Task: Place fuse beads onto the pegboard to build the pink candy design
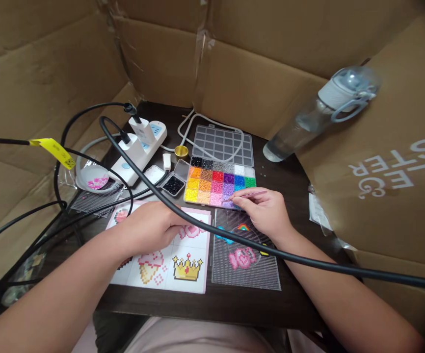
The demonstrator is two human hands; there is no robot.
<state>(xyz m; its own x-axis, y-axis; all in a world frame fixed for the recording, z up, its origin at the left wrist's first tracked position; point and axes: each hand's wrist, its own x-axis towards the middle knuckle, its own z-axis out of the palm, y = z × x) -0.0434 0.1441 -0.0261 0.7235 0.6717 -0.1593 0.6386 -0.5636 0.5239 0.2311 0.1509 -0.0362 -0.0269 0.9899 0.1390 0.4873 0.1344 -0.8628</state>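
My right hand [258, 208] is closed on slim pink tweezers [251, 195], whose tips reach into the front compartments of the bead box [218, 181]. Below that hand lies a clear pegboard [245, 279] with a pink candy [242, 258] of beads, a small rainbow [243, 227], and blue and yellow bead pieces partly behind the cable. My left hand [157, 225] rests over the pattern sheet [153, 287], fingers curled beside a printed pink candy [192, 230]. Nothing shows in those fingers, though the cable crosses their tips. The sheet also has a printed crown [187, 268] and an ice cream cone [149, 264].
A thick black cable [245, 240] runs across in front of both hands. Behind stand a white power strip [157, 135], a gold cup [180, 152] and a small case of black beads [173, 185]. A water bottle [301, 122] leans right; cardboard walls [242, 73] surround the table.
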